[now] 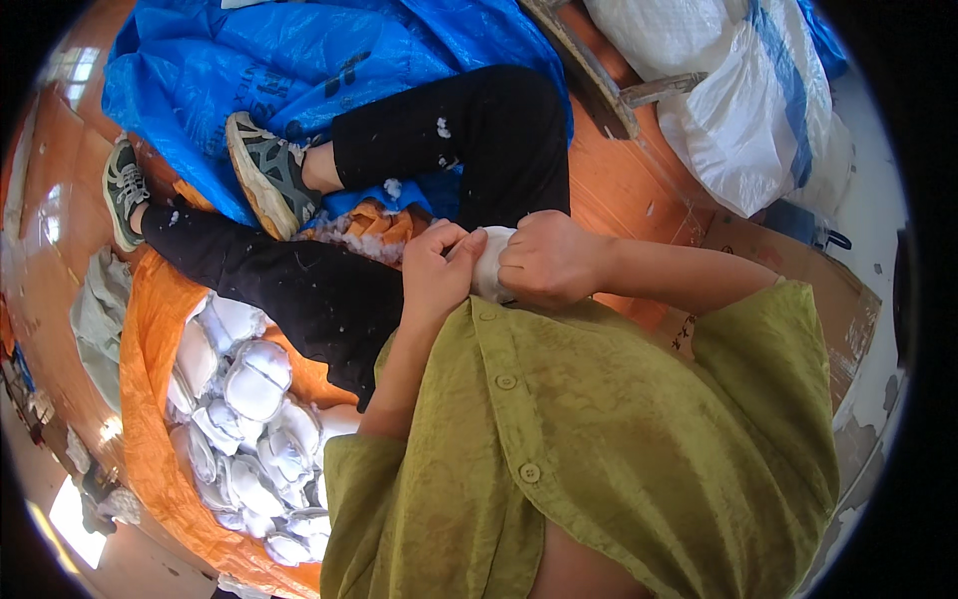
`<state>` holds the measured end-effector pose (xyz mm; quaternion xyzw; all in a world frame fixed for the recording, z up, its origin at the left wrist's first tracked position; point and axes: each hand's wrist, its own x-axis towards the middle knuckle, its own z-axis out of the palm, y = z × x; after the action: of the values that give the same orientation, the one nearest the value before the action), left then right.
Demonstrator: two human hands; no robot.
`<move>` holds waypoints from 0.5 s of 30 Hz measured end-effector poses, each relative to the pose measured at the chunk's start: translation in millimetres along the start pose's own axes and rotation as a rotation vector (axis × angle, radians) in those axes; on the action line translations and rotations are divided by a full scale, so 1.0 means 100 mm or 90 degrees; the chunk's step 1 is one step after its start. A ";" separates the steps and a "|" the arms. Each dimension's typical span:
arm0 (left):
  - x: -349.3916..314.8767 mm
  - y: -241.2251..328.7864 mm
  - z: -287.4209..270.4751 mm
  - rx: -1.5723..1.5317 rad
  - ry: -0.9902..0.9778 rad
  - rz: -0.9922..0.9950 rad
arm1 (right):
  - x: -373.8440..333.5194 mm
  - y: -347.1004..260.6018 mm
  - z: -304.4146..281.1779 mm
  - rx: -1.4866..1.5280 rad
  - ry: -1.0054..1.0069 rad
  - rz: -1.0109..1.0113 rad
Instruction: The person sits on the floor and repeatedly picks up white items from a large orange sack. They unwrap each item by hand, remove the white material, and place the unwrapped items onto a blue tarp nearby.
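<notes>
In front of my waist, a small white padded piece (491, 268) sits between my two hands. My left hand (437, 262) pinches its left side, thumb and fingers pressed together. My right hand (556, 258) is closed in a fist on its right side. Both hands cover much of the piece, so its full shape is hidden. Just beyond my left hand, white fluffy stuffing (371, 240) lies on orange woven cloth. Down on my left, an open orange woven sack (150, 399) holds several white, rounded, padded pieces (257, 381) heaped together.
My legs in black trousers (439, 130) are bent ahead, dotted with fluff. A blue woven sack (200, 85) spreads beyond them. Farther right are a wooden stool (589, 75), a full white woven sack (733, 130) and flattened cardboard (828, 290). Greyish cloth (98, 319) lies at far left.
</notes>
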<state>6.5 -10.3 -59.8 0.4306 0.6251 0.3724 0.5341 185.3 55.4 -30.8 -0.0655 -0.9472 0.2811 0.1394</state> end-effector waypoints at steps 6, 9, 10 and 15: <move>0.07 -0.05 0.06 0.008 0.069 0.027 | 0.03 -0.02 -0.03 0.059 0.020 0.002; 0.09 -0.20 0.08 -0.017 0.052 -0.007 | 0.03 -0.02 -0.05 0.104 -0.019 0.116; 0.10 -0.22 0.06 -0.025 0.040 -0.037 | 0.04 0.00 -0.02 0.154 0.015 0.184; 0.05 -0.01 -0.06 0.215 0.171 0.168 | 0.02 0.11 0.07 0.338 0.085 0.461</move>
<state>-0.3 -6.3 -61.2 0.5382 0.6822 0.3829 0.3136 181.3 61.0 -41.9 -0.3730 -0.7472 0.5399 0.1050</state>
